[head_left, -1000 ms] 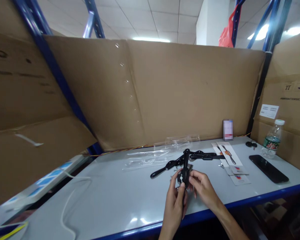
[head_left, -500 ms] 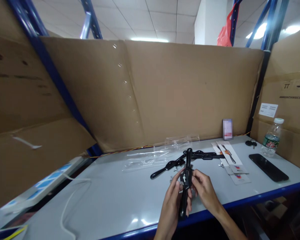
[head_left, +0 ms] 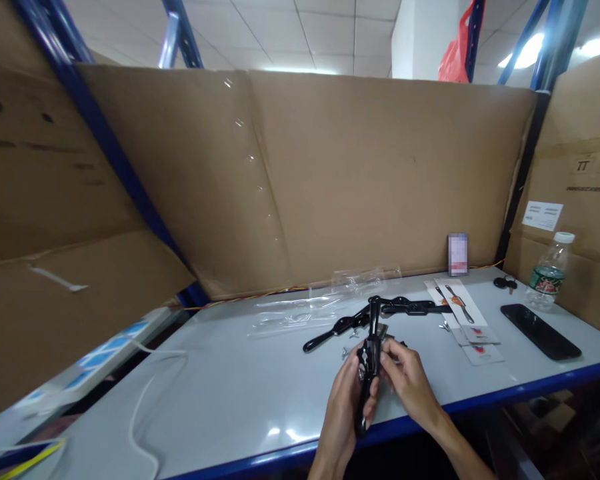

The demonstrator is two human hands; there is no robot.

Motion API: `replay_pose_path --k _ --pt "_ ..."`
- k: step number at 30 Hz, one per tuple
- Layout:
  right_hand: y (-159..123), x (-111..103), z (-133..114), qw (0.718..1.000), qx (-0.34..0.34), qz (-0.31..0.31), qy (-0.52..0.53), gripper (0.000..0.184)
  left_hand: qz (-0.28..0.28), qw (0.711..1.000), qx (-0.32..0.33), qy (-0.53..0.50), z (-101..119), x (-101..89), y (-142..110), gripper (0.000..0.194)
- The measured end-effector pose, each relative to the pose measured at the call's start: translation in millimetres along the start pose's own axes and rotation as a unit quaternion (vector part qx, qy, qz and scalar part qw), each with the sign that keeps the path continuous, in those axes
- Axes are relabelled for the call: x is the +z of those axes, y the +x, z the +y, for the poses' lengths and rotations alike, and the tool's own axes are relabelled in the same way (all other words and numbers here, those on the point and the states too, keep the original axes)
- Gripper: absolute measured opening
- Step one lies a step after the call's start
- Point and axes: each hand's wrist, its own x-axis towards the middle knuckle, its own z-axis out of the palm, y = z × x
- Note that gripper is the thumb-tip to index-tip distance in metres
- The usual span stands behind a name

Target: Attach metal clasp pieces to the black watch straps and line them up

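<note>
A black spokeshave [head_left: 373, 348] with two long handles is held roughly upright near the table's front edge. My left hand [head_left: 341, 399] is closed around its lower half, with fingers behind the handle. At its middle, the thumb and fingers of my right hand [head_left: 406, 375] are pinched against the side; what exactly lies between those fingertips is hidden. Just beyond my hands, more black spokeshaves [head_left: 344, 325] lie across the table. Small silver screws [head_left: 347, 351] are scattered near my left fingers.
Clear plastic packaging [head_left: 300, 313] lies towards the back. To the right are printed cards [head_left: 473, 327], more small silver screws [head_left: 444, 326], a black phone [head_left: 540, 331], keys [head_left: 505, 283] and a bottle [head_left: 549, 273]. A white cable [head_left: 139, 417] runs along the left. Cardboard walls [head_left: 360, 180] enclose the table.
The spokeshave has turned slightly in my hands and its upper handle sits a little further left. My right fingers stay at its middle. The view has shifted slightly.
</note>
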Motion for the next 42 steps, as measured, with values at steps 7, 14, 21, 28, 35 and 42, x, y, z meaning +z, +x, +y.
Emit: replay_pose_path --k 7,14,21,28,35,42 --pt "2 -2 3 1.000 -0.002 0.018 -0.002 0.034 0.023 0.998 0.029 0.059 -3 -1.9 1 0.087" --pt "4 -6 -1 0.997 0.050 0.023 0.046 0.039 0.020 0.995 0.034 0.090 -5 -2.0 1 0.080" --pt "17 -5 -17 0.996 0.014 0.085 -0.017 0.037 0.008 0.993 0.028 0.118 -10 -4.9 2 0.085" --pt "16 2 -14 0.994 0.002 0.102 -0.047 0.035 -0.010 0.993 0.036 0.116 -11 -5.2 0 0.089" --pt "15 2 -13 0.994 0.003 0.100 -0.033 0.033 -0.027 0.993 0.032 0.108 -8 -5.9 0 0.086" --pt "15 5 -11 0.994 -0.007 0.110 -0.011 0.037 -0.038 0.992 0.045 0.109 -4 -3.3 -2 0.085"
